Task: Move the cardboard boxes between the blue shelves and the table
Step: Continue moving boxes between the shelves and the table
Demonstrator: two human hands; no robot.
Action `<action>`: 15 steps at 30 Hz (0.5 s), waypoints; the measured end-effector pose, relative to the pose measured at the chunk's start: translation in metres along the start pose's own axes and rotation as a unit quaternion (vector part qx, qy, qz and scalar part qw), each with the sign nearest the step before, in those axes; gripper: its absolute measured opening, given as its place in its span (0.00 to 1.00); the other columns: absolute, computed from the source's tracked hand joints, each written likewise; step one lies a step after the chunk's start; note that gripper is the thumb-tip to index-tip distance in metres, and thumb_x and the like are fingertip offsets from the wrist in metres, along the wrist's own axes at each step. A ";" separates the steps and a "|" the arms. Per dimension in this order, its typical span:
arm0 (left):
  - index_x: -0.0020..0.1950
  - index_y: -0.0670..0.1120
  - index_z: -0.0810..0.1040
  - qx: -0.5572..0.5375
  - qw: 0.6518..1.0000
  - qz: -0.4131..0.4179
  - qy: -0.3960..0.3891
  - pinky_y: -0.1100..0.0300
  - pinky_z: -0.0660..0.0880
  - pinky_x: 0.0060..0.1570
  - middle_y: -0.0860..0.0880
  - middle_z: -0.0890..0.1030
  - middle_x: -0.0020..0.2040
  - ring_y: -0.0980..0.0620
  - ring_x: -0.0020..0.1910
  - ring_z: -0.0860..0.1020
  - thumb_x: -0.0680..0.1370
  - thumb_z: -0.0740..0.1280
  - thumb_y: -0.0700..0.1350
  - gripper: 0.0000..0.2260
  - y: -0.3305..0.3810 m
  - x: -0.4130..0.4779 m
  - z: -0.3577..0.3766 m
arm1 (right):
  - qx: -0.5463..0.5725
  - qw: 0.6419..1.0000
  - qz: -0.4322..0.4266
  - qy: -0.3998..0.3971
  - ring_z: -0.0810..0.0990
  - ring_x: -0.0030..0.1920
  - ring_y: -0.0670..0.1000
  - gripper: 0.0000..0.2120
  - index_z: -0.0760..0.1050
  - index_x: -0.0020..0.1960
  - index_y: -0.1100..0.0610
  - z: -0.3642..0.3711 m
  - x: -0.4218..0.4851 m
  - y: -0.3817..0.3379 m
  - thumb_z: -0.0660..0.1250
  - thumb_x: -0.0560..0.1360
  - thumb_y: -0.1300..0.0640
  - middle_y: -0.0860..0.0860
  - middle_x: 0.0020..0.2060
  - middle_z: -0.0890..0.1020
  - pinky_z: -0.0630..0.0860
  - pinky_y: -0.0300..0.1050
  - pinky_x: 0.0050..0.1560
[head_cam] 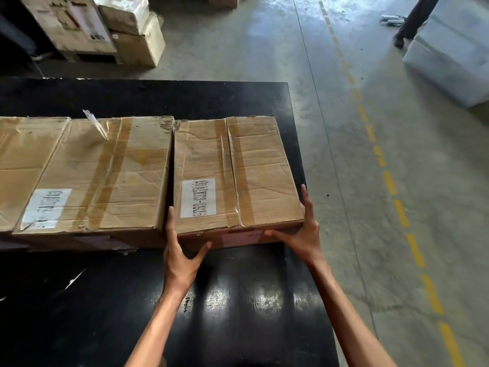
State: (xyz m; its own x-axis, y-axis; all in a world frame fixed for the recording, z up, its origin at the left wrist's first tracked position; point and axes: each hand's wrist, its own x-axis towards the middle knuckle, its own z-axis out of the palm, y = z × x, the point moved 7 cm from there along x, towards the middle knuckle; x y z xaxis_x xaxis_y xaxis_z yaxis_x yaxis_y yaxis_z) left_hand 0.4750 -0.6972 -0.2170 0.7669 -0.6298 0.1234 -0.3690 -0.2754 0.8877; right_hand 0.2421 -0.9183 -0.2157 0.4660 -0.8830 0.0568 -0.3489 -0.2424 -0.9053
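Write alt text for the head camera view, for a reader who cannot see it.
A left hand and a right hand hold the near corners of a taped cardboard box, fingers straight along its sides. It lies on a black table, rightmost in a row, close beside a second box. A dashed yellow line runs along the concrete floor.

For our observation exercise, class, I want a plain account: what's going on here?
A person at a black table has both hands on the rightmost cardboard box. The left hand presses its near-left corner, fingers straight in the gap beside the middle box; the right hand presses the near-right corner, fingers straight up the side. The box lies on the table, in a row with the middle box and a third box. Whether it is arriving or leaving cannot be told.
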 end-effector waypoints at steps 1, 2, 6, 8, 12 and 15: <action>0.83 0.52 0.48 -0.010 1.000 -0.015 0.005 0.48 0.59 0.78 0.52 0.55 0.83 0.53 0.81 0.57 0.67 0.82 0.42 0.56 -0.005 0.002 -0.001 | 0.013 0.999 0.037 -0.005 0.71 0.63 0.25 0.64 0.55 0.82 0.51 0.003 -0.002 0.009 0.89 0.55 0.51 0.28 0.63 0.72 0.68 0.25 0.64; 0.83 0.52 0.48 -0.022 0.999 -0.032 0.010 0.50 0.59 0.78 0.53 0.55 0.83 0.53 0.81 0.57 0.66 0.82 0.43 0.56 -0.013 0.005 -0.002 | 0.020 0.997 0.077 -0.017 0.72 0.62 0.26 0.63 0.58 0.81 0.49 0.008 -0.005 0.021 0.89 0.54 0.49 0.28 0.61 0.74 0.69 0.24 0.62; 0.73 0.52 0.71 -0.130 0.978 -0.158 -0.024 0.60 0.76 0.62 0.55 0.81 0.63 0.47 0.67 0.78 0.61 0.85 0.53 0.43 -0.043 0.007 0.008 | 0.017 0.982 0.181 -0.059 0.83 0.58 0.42 0.54 0.75 0.68 0.49 0.020 -0.010 0.057 0.86 0.46 0.34 0.41 0.55 0.85 0.81 0.45 0.60; 0.65 0.51 0.76 -0.160 0.966 -0.197 -0.056 0.67 0.77 0.55 0.55 0.85 0.54 0.48 0.63 0.81 0.62 0.82 0.44 0.33 -0.049 0.006 0.017 | 0.006 0.981 0.182 -0.059 0.82 0.58 0.41 0.55 0.75 0.68 0.51 0.021 -0.008 0.057 0.85 0.46 0.32 0.41 0.55 0.84 0.81 0.44 0.60; 0.63 0.50 0.77 -0.166 0.967 -0.182 -0.065 0.69 0.77 0.55 0.53 0.86 0.54 0.54 0.59 0.82 0.62 0.81 0.41 0.31 -0.033 0.012 0.016 | 0.001 0.986 0.164 -0.038 0.82 0.56 0.39 0.53 0.74 0.69 0.54 0.017 -0.009 0.039 0.85 0.50 0.35 0.42 0.54 0.84 0.80 0.35 0.56; 0.64 0.49 0.74 -0.161 0.974 -0.151 -0.048 0.71 0.77 0.54 0.54 0.82 0.56 0.60 0.55 0.82 0.60 0.81 0.43 0.34 -0.010 0.018 0.006 | 0.010 0.990 0.137 -0.023 0.81 0.54 0.37 0.48 0.72 0.69 0.57 0.010 -0.007 0.014 0.87 0.55 0.44 0.44 0.53 0.83 0.77 0.27 0.50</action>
State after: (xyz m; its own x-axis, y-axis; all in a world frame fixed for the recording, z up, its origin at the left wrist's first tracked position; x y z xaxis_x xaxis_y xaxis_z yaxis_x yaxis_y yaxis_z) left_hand 0.4890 -0.7102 -0.2267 0.7567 -0.6244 -0.1938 0.0618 -0.2267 0.9720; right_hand 0.2417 -0.9118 -0.2333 0.3924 -0.8955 -0.2099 -0.4510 0.0116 -0.8924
